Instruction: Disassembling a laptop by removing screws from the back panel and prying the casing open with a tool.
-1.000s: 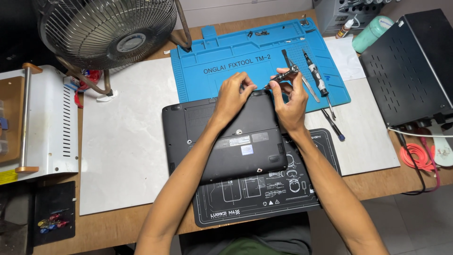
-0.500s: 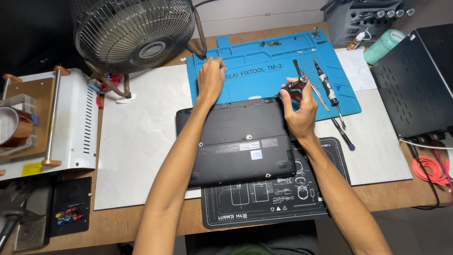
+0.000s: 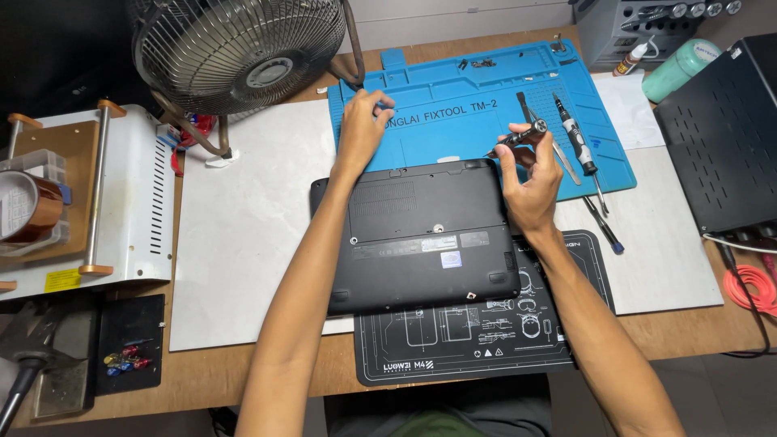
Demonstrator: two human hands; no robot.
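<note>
left hand (image 3: 362,129): fingers together, pressing the blue repair mat (image 3: 477,121), beyond the laptop's far edge | right hand (image 3: 530,182): clamped on small screwdriver (image 3: 518,137) (long axis left-right), nearer the laptop | laptop (image 3: 421,235): underside up on the surface, just beside that hand

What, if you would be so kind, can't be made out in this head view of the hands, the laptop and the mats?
- Left hand fingertips on the blue mat: whatever they pinch is too small to tell.
- Screwdriver in the right hand: tip type too small.
- Laptop underside: screw holes too small to tell filled from empty.
- Black mat: upper part hidden by the laptop.
- Fan: cut off by the top edge.
</note>
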